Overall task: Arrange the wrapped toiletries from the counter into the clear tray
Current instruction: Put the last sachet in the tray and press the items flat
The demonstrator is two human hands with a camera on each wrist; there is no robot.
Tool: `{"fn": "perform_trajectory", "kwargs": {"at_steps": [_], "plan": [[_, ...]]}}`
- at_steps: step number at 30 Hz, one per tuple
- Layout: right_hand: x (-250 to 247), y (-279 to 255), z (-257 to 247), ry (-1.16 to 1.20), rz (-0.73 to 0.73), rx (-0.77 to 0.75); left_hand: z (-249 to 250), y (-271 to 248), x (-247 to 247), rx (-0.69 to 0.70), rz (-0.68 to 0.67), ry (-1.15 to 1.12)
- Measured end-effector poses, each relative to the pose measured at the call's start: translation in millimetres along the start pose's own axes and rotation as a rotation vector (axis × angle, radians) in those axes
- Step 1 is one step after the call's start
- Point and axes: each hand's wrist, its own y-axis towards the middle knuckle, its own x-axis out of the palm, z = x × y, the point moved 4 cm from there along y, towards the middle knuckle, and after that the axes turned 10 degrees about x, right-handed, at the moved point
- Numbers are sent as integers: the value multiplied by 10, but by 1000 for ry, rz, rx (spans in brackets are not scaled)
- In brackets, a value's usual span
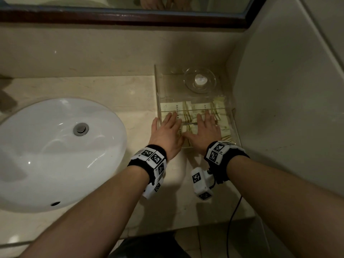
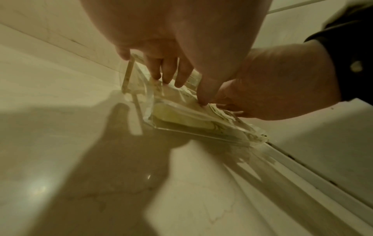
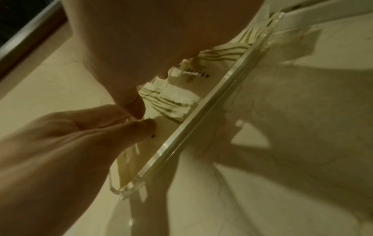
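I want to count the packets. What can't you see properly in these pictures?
- Packets under the left hand and right hand: head view, hidden by the hands.
- Printed words on the wrapped packets: too small; blurred in the right wrist view.
- White item in the glass dish: head view, too small to identify.

Beige marble counter point(image 1: 111, 88) with sink point(image 1: 55, 151), clear tray point(image 1: 158, 86).

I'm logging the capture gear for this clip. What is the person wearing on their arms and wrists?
Both forearms are bare, with no sleeves. The left wrist band and right wrist band are black, each carrying white blocks printed with black square markers. A white camera unit hangs under the right wrist, with a thin black cable trailing down.
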Motion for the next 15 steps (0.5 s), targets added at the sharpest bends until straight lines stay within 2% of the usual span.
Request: {"fn": "perform_trajectory", "kwargs": {"at_steps": [12, 15], "plan": [[11, 19, 9, -9, -58, 37, -40, -17, -8, 0, 20, -41], [-60, -27, 0, 36, -2, 46, -17, -1, -55, -9, 47, -60]]}}
